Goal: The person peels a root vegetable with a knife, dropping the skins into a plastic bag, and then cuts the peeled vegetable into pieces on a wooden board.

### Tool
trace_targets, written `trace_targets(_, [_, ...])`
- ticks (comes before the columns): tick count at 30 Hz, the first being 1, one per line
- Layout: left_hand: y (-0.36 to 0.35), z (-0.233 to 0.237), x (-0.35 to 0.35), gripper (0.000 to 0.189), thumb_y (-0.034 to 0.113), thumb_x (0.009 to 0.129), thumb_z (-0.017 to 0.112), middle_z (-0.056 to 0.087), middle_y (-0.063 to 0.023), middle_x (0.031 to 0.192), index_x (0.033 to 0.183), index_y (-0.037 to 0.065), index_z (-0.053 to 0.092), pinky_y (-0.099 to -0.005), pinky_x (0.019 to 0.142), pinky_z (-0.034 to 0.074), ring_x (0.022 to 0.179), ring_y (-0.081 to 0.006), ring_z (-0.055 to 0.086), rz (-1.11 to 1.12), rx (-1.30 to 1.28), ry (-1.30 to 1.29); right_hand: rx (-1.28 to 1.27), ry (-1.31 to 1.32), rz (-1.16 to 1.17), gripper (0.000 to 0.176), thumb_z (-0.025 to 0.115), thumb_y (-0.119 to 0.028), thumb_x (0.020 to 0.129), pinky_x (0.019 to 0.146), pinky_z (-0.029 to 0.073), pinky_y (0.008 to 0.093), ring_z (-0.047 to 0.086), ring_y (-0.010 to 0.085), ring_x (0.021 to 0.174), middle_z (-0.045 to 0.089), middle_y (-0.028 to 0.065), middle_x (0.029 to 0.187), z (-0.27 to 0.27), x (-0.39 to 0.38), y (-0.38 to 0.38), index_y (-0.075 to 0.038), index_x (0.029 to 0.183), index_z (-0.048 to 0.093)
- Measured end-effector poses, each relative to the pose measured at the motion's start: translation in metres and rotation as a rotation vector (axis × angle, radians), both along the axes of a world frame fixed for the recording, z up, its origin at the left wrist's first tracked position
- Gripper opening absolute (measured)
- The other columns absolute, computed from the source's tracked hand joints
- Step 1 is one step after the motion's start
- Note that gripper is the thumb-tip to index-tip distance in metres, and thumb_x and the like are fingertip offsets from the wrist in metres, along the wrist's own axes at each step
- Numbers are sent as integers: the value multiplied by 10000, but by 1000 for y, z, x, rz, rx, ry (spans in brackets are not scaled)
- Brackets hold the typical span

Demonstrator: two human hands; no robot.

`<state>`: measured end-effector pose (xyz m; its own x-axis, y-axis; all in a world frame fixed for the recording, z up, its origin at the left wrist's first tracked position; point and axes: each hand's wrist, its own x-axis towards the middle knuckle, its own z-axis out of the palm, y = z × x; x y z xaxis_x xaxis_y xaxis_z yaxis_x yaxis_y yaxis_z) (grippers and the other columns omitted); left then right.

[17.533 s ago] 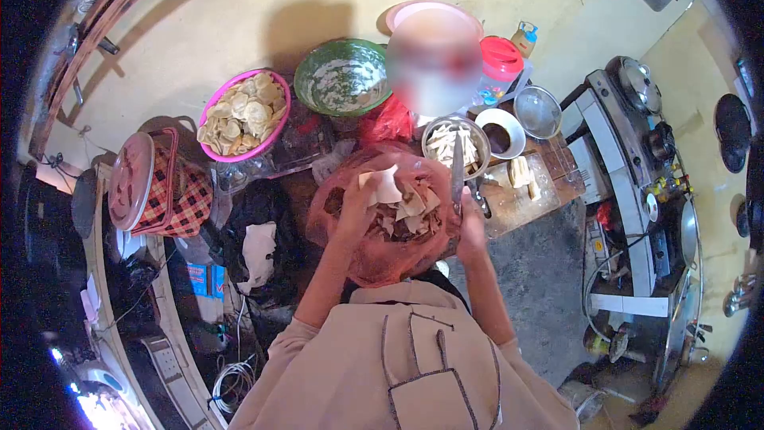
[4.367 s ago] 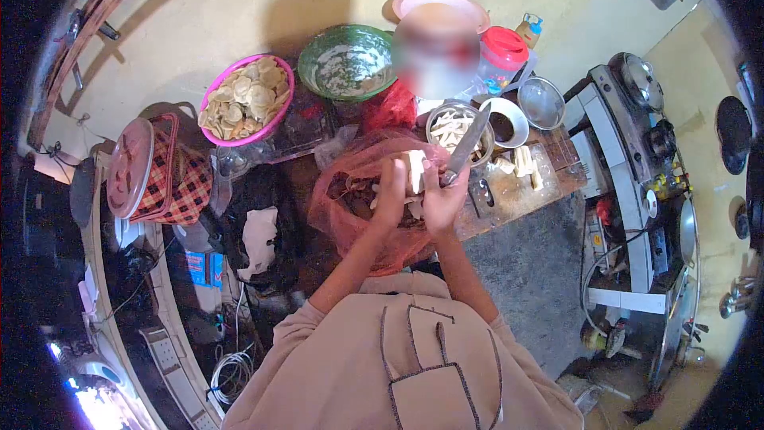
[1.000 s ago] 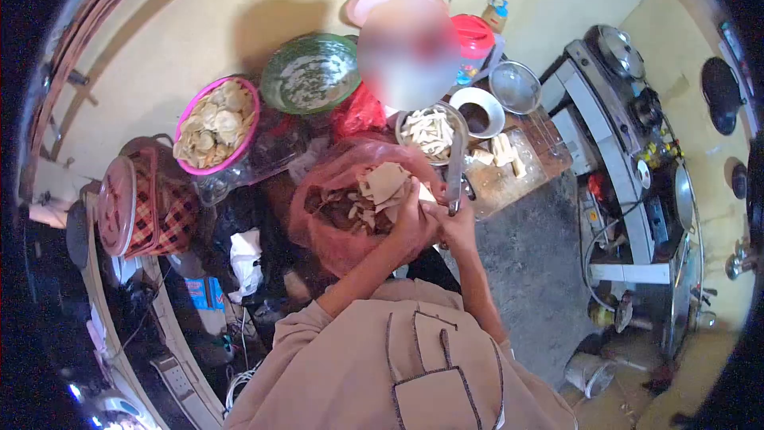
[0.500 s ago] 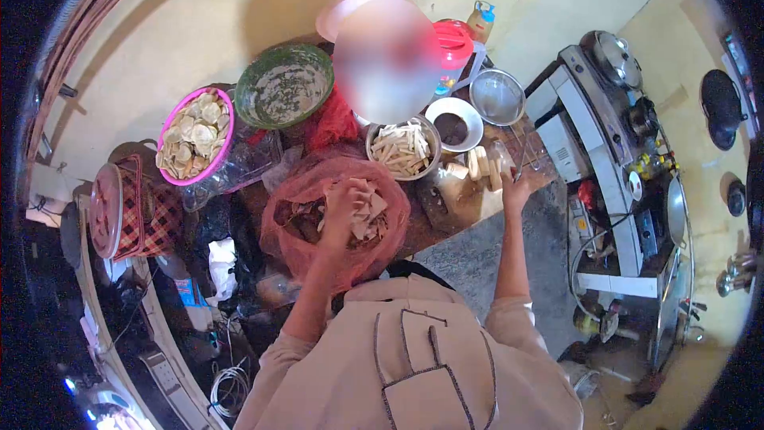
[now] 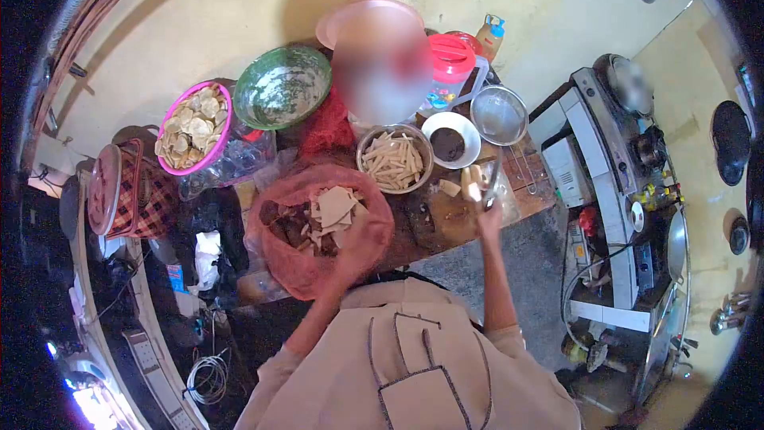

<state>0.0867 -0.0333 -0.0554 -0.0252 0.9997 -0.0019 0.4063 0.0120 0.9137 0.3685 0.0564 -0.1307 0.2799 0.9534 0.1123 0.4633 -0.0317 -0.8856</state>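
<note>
From my remote seat, I judge the red plastic bag (image 5: 306, 275), sagging open in the middle of the low bench, to be thin, limp and easy to tear, so its rolled rim is the place to grip. The left hand (image 5: 356, 232) lies on that rim at the bag's 4 o'clock; I cannot tell whether its fingers pinch or rest loose. At the bag's 3 o'clock is the wooden cutting board (image 5: 442, 224). Above it the right hand (image 5: 487, 215) is wrapped tight round a knife (image 5: 494, 177), which is stiff and sharp, its blade pointing to 12. The peelings (image 5: 334, 205) in the bag look light and floppy, and the pale chunks (image 5: 471, 185) on the board look firm. A pink bowl of slices (image 5: 193, 126) sits at the bag's 10 o'clock, and a steel bowl of cut strips (image 5: 395, 161) crowds the board at 11.
</note>
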Motion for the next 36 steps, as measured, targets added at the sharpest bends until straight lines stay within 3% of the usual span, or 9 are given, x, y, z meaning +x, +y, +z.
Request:
trace_targets(2, [25, -19, 43, 219, 168, 810, 539, 576, -137, 852, 974, 23, 540, -338, 723, 438, 761, -252, 566, -304, 12, -48, -221, 212, 30, 385, 646, -154, 737, 674, 446, 288, 552, 154, 753, 589, 71, 861, -29, -15, -13, -16, 1071, 511])
trace_targets(6, [66, -83, 105, 338, 172, 766, 606, 603, -156, 887, 1060, 27, 524, -347, 735, 449, 831, -271, 586, -145, 41, -50, -67, 11, 164, 353, 635, -144, 739, 647, 446, 291, 548, 149, 714, 584, 58, 807, -25, -35, -24, -35, 1055, 522])
trace_targets(11, [81, -67, 116, 402, 183, 736, 636, 617, -139, 889, 1096, 42, 525, -337, 733, 456, 813, -259, 602, -123, -75, -111, 26, 148, 178, 340, 631, -152, 744, 714, 435, 310, 550, 169, 799, 582, 96, 870, -43, -27, -19, -38, 1049, 531])
trace_targets(14, [82, -68, 116, 416, 199, 717, 654, 621, -117, 883, 1091, 60, 540, -335, 732, 459, 810, -251, 605, -184, 0, -39, -167, -8, 192, 358, 641, -162, 740, 771, 423, 333, 551, 234, 855, 569, 124, 919, -11, -30, -21, -41, 1057, 529])
trace_targets(17, [78, -82, 117, 388, 227, 713, 657, 611, -107, 925, 1058, 77, 562, -348, 747, 451, 839, -255, 590, -159, 41, 66, -71, -111, 207, 381, 601, -242, 775, 815, 397, 395, 518, 312, 940, 538, 174, 1000, -42, -23, -23, -50, 1089, 504])
trace_targets(20, [79, -98, 121, 365, 247, 706, 658, 593, -112, 968, 1024, 87, 577, -365, 782, 432, 876, -273, 560, -104, 202, 159, 124, -377, 73, 423, 588, -111, 755, 809, 406, 374, 525, 358, 896, 534, 192, 937, -5, -24, -38, 4, 1129, 429])
trace_targets(23, [77, -84, 126, 391, 209, 673, 678, 578, -101, 1011, 1026, 79, 572, -357, 816, 412, 912, -275, 528, -124, 253, 272, 0, -190, 54, 371, 524, -55, 766, 812, 390, 407, 496, 389, 929, 514, 220, 916, 15, -10, -55, 23, 1105, 392])
trace_targets(26, [87, -96, 121, 389, 181, 660, 675, 580, -98, 1013, 1021, 78, 573, -357, 824, 405, 914, -290, 519, -229, 159, 260, -253, -189, 93, 280, 494, -24, 764, 776, 386, 435, 479, 417, 928, 499, 249, 927, 5, 9, -63, 14, 1025, 400])
trace_targets(36, [96, -93, 100, 363, 197, 698, 640, 588, -81, 1023, 1049, 126, 582, -373, 842, 391, 928, -280, 530, -432, 166, 199, -261, -392, 259, 243, 453, -150, 835, 589, 408, 536, 534, 455, 699, 553, 268, 780, 18, -1, -74, -19, 1033, 404])
